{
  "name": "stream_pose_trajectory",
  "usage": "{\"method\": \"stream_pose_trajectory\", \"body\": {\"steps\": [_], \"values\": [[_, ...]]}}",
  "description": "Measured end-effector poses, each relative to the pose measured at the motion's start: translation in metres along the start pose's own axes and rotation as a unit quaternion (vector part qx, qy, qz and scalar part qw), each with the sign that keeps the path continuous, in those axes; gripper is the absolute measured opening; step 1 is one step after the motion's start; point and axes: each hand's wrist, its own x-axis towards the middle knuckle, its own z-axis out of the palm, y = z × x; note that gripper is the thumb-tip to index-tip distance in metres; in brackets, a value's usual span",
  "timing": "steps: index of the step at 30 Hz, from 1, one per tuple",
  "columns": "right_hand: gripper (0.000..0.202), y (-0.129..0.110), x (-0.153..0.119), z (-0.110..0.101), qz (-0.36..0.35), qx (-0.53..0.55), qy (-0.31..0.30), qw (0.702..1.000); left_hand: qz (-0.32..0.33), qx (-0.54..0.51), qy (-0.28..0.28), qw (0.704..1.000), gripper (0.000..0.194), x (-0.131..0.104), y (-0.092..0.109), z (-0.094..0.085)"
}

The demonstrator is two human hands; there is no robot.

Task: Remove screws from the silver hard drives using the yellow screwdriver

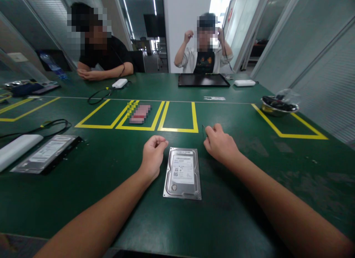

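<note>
A silver hard drive with a white label lies flat on the green table, between my two hands. My left hand is closed just left of the drive's upper edge, thumb against the fingers; whatever it pinches, if anything, is too small to make out. To the right of the drive's upper corner, my right hand is closed in a pinch. A thin dark tip shows at its fingers, too small to name. Neither hand touches the drive.
Yellow tape frames mark the table ahead, one holding a blurred pink item. Left are a second drive, a white power bank and cables. A metal bowl stands right. Two people sit opposite, near a black panel.
</note>
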Motion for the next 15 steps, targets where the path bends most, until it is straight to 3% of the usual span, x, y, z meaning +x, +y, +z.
{"method": "stream_pose_trajectory", "body": {"steps": [7,15], "values": [[0.026,0.000,-0.002,0.014,-0.005,0.015,-0.035,0.999,-0.002,0.003,-0.003,1.000,0.016,-0.003,0.002,-0.001],[0.025,0.003,-0.007,0.018,-0.005,0.026,-0.028,0.999,0.001,-0.001,-0.004,1.000,0.014,-0.009,0.004,0.000]]}}
